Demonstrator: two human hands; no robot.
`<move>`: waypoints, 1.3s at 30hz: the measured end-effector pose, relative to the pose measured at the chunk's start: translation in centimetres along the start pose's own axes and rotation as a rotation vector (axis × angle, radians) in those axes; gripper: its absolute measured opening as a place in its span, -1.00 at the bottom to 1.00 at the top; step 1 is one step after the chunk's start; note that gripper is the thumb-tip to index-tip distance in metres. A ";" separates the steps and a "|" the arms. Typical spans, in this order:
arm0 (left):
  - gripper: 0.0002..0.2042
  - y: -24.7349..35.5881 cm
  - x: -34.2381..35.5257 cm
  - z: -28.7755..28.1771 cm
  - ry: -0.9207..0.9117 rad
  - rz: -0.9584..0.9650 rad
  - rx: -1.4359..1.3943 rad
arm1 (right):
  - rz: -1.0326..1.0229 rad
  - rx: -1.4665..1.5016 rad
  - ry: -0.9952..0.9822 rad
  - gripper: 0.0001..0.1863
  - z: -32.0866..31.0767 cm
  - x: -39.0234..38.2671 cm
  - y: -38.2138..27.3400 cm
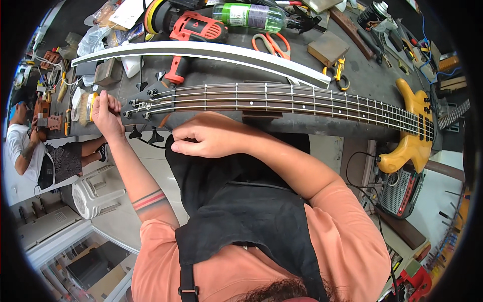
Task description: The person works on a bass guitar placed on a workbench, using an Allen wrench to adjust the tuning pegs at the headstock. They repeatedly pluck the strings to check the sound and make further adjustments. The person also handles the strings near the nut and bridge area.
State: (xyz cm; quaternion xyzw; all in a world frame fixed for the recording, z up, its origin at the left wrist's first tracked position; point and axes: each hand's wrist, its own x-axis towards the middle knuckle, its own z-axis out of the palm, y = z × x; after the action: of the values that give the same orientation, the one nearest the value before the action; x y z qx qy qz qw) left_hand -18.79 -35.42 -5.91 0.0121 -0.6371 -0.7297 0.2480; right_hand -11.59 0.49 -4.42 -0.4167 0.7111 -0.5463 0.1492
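A four-string bass guitar [282, 98] lies across the workbench, its yellow wooden body [402, 156] to the right and its dark headstock [146, 104] to the left. My left hand [106, 117] is closed at the left end of the headstock, by the tuning pegs; its fingertips are partly hidden, so what they grip cannot be made out. Just beside it lies a wide brush [84, 108] with tan bristles. Below the neck near the nut, my right hand [201, 135] rests loosely bent, thumb and forefinger apart with nothing seen between them. Its other fingers are hidden.
Behind the neck lie a long curved white-edged strip [201, 50], a red power tool [198, 27], orange-handled scissors [271, 44], a green bottle [250, 16] and a wooden block [328, 48]. An amplifier [401, 194] stands at right. Another person [32, 146] works at far left.
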 end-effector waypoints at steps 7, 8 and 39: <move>-0.61 -0.1 0.3 -0.1 -0.006 0.018 0.007 | 0.013 -0.038 0.015 -0.57 0.0 0.0 -0.1; -0.61 -0.2 0.3 -0.1 0.001 0.015 0.010 | 0.014 -0.039 0.025 -0.57 0.1 0.0 -0.1; -0.60 -0.1 0.1 0.3 0.015 0.032 0.018 | 0.006 0.029 -0.004 -0.59 0.8 -1.1 -0.8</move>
State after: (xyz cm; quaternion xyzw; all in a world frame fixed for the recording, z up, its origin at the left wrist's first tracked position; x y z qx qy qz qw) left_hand -19.06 -35.16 -5.89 0.0096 -0.6419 -0.7197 0.2644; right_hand -10.04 0.71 -4.30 -0.4137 0.7041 -0.5551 0.1583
